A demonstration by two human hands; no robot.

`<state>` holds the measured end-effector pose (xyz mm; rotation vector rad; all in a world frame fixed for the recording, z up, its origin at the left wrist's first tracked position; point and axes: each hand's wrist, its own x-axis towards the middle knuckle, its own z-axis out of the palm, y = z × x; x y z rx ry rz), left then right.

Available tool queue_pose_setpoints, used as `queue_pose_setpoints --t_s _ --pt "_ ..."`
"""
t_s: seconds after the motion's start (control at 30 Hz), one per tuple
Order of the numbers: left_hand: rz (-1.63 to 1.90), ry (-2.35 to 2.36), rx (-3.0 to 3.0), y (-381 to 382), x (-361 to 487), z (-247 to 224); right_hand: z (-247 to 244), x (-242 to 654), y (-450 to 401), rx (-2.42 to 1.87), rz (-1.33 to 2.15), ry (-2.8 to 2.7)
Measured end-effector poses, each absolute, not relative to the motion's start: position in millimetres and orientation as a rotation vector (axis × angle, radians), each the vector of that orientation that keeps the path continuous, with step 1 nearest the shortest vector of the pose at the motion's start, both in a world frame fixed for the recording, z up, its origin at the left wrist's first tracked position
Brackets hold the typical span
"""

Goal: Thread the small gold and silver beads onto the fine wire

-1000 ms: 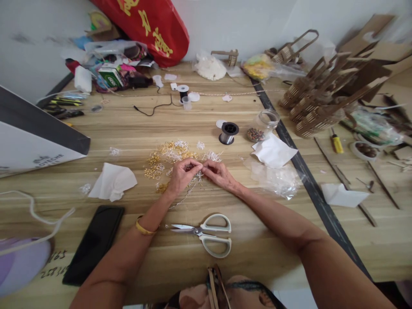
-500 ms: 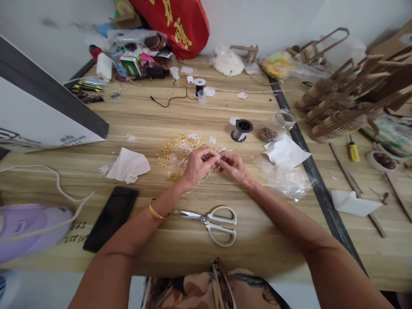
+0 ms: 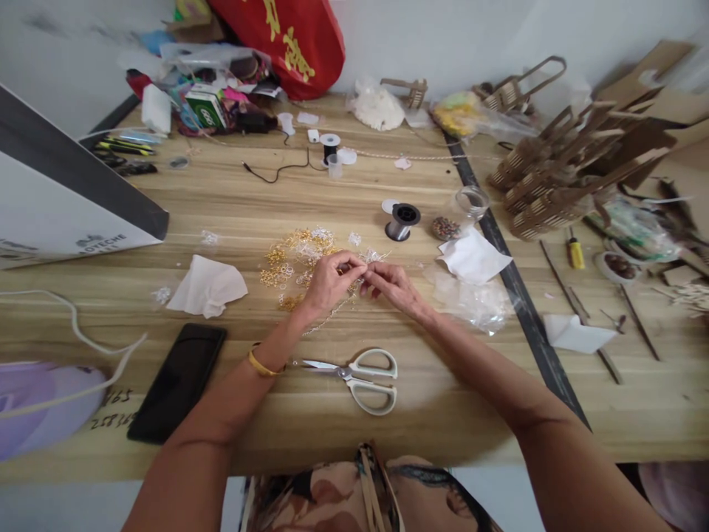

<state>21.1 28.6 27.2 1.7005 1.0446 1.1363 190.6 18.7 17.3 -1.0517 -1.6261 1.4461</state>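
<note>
My left hand [image 3: 331,282] and my right hand [image 3: 393,287] meet fingertip to fingertip over the middle of the table, both closed in a pinch. A thin, pale beaded chain [image 3: 331,316] trails from beneath the fingertips down to the left onto the wood. The exact spot they grip is too small and covered to make out. Just behind and left of my left hand spreads a pile of small gold and silver jewellery findings [image 3: 274,275]. Scissors [image 3: 354,375] with pale handles lie in front of my hands, blades pointing left and slightly apart.
A wire spool [image 3: 403,222] and a clear jar of beads [image 3: 448,225] stand behind my right hand. White paper [image 3: 475,255] and a plastic bag [image 3: 481,303] lie right. Left are a tissue [image 3: 207,287], a black phone [image 3: 178,383] and a large box [image 3: 72,199]. Small woven baskets [image 3: 546,207] stand farther right.
The view has shifted slightly, so the table's things appear farther left. My hands stay pinched together in the same place, with only small finger movement.
</note>
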Motion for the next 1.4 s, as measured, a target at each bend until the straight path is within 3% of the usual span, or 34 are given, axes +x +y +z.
queue_pose_setpoints --t_s 0.43,0.67,1.03,1.23,1.4 --pt "1.199 1.020 1.430 36 13 17 1 182 18 -0.915 1.675 -1.644" --pt "1.197 0.945 1.249 39 8 22 -3 185 14 -1.019 1.182 -2.021" --pt "1.173 0.835 1.215 40 -1 27 -14 184 8 -0.713 0.144 -2.724" --pt "1.141 0.822 1.231 38 1 30 -19 183 32 -0.816 0.047 -2.712" --pt "1.098 0.826 1.262 36 1 34 -6 188 34 -0.820 0.337 -2.559"
